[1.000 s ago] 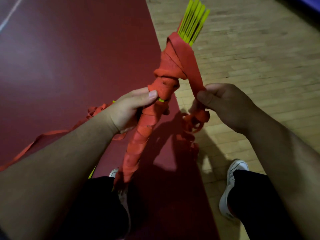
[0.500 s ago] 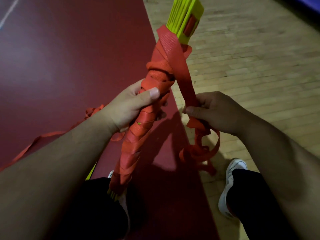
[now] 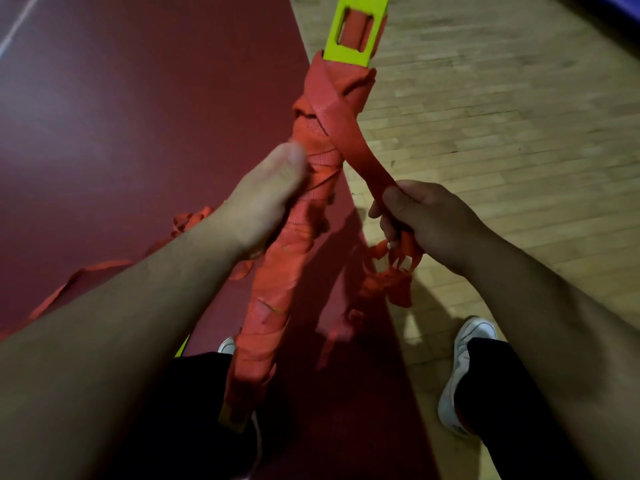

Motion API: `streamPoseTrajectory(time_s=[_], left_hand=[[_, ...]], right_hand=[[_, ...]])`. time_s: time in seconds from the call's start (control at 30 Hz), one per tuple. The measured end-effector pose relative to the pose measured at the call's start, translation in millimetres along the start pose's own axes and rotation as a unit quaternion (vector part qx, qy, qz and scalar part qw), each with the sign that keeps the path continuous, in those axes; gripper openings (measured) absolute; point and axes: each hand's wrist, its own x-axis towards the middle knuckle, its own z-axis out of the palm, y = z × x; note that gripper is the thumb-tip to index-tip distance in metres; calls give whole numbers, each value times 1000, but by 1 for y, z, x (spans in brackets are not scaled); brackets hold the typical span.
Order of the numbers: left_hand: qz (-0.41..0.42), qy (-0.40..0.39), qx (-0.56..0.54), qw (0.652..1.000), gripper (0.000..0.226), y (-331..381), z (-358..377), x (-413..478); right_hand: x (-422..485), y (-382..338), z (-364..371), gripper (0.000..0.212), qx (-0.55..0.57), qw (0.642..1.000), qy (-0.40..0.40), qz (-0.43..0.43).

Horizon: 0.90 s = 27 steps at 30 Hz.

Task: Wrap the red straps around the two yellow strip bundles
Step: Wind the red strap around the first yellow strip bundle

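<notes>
A yellow strip bundle [image 3: 356,27] stands nearly upright in front of me, its shaft covered in wound red strap [image 3: 294,251]. Only its slotted yellow top end and a bit of yellow at the bottom show. My left hand [image 3: 266,199] grips the wrapped shaft at mid-height, thumb along the wrap. My right hand [image 3: 426,220] pinches the free length of red strap, which runs taut from the wrap near the top down to my fingers. Loose strap hangs bunched below that hand. A sliver of a second yellow strip [image 3: 181,346] peeks out under my left forearm.
Under me lies a dark red mat [image 3: 121,116], with wood flooring [image 3: 519,116] to the right. More red strap [image 3: 83,275] trails across the mat at left. My white shoes [image 3: 464,368] and dark trouser legs are at the bottom.
The bundle has turned in my left hand, so its flat slotted end now faces me. My right hand has drawn the strap down and to the right, laying another turn near the top.
</notes>
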Motion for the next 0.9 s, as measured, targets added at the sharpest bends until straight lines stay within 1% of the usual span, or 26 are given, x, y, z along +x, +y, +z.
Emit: streamPoseTrajectory(time_s=[0.03, 0.07, 0.13, 0.17, 0.23, 0.3, 0.37, 0.47, 0.5, 0.57, 0.6, 0.63, 0.77, 0.9], left_hand=[[9, -29, 18, 999, 89, 0, 1, -2], [15, -48, 32, 998, 82, 0, 0, -2], [33, -61, 34, 997, 60, 0, -1, 0], [45, -61, 34, 997, 52, 0, -2, 1], [59, -48, 51, 996, 41, 0, -5, 3], [51, -21, 66, 996, 33, -1, -6, 4], [39, 8, 88, 995, 32, -3, -6, 3], [36, 60, 108, 992, 40, -2, -1, 5], [35, 80, 131, 988, 47, 1, 1, 4], [43, 103, 220, 969, 68, 7, 5, 2], [48, 101, 255, 960, 74, 9, 5, 1], [49, 92, 267, 958, 76, 11, 5, 0], [70, 31, 233, 969, 74, 10, 2, 3], [86, 43, 153, 984, 40, 5, -4, 5]], right_hand=[[0, 1, 0, 32, 0, 1000, -4, 0], [1, 1, 1, 31, 2, 1000, -7, 1], [1, 0, 1, 29, 7, 1000, -2, 2], [1, 0, 1, 29, 8, 1000, 4, 0], [1, -1, -1, 29, 4, 1000, 18, -4], [-1, 0, -2, 30, 5, 1000, 26, -4], [-1, 0, -1, 31, 13, 1000, 23, 5], [1, 0, 3, 32, 19, 1000, 12, 16], [1, -1, 4, 31, 21, 1000, 10, 16], [3, -2, 5, 29, 27, 1000, 10, 13], [3, -1, 5, 28, 27, 999, 12, 12], [3, -1, 5, 27, 27, 999, 13, 10], [2, 1, 4, 26, 30, 999, 20, 12], [1, 1, 1, 34, 38, 999, 31, 8]])
